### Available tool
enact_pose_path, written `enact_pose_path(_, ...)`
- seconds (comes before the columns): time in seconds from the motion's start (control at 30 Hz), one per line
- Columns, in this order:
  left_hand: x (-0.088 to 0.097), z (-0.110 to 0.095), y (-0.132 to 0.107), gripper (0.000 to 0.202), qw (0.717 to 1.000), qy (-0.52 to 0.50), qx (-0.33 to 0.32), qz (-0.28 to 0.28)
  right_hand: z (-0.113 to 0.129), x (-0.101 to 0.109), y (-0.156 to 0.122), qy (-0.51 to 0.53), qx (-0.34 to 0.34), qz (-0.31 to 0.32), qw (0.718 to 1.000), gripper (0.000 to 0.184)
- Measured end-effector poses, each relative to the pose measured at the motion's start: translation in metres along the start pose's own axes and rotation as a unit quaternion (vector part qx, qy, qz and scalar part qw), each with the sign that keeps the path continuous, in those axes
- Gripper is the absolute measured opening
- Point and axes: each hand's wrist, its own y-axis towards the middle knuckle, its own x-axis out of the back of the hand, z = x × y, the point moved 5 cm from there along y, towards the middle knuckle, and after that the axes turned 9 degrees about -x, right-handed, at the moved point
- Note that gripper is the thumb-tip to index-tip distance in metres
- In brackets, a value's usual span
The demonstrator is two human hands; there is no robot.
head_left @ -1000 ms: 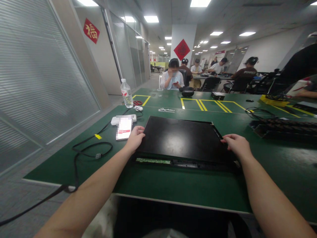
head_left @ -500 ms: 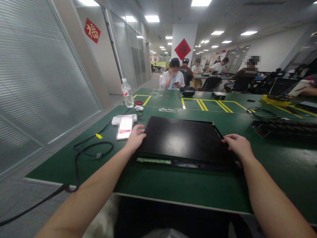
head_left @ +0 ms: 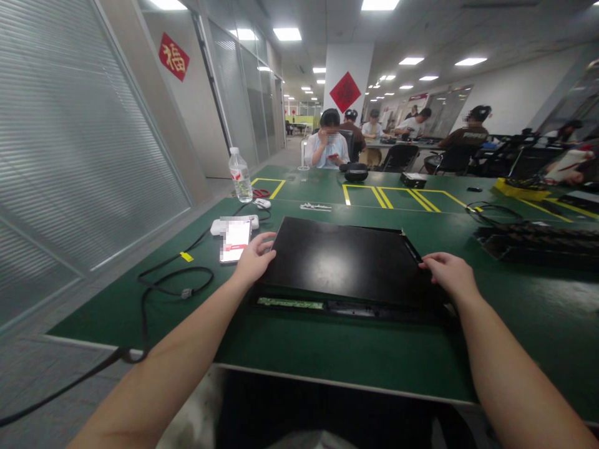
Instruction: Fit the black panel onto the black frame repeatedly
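In front of me a flat glossy black panel (head_left: 337,255) lies partly over a black frame (head_left: 374,310). A strip of green circuit board (head_left: 290,303) shows in the frame's near side. My left hand (head_left: 255,257) grips the panel's left edge, thumb toward me and fingers along the far part. That edge sits a little above the frame. At the right side my right hand (head_left: 450,272) is closed, its thumb and fingertips pinching at the panel's edge beside the frame's side rail (head_left: 410,244). Whether those fingertips hold the panel, the rail or both is hidden.
Left of the panel lie a lit phone (head_left: 236,242), a white power strip (head_left: 218,226) and a looped black cable (head_left: 187,270). A water bottle (head_left: 240,176) stands behind them. Dark stacked parts (head_left: 538,243) lie right on the green table (head_left: 355,355). A person (head_left: 330,149) sits opposite.
The panel's left edge has risen very slightly with my left hand on it. My right hand stays at the right edge.
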Motion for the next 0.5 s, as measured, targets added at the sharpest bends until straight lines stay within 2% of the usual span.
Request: enact_pose_path(0.5,0.0041,0.0056,-0.0006,0.048,0.995,0.099,-0.010,0.023,-0.0018,0.0007,0.0027,0.017,0.014,0.004,1.000,0.018)
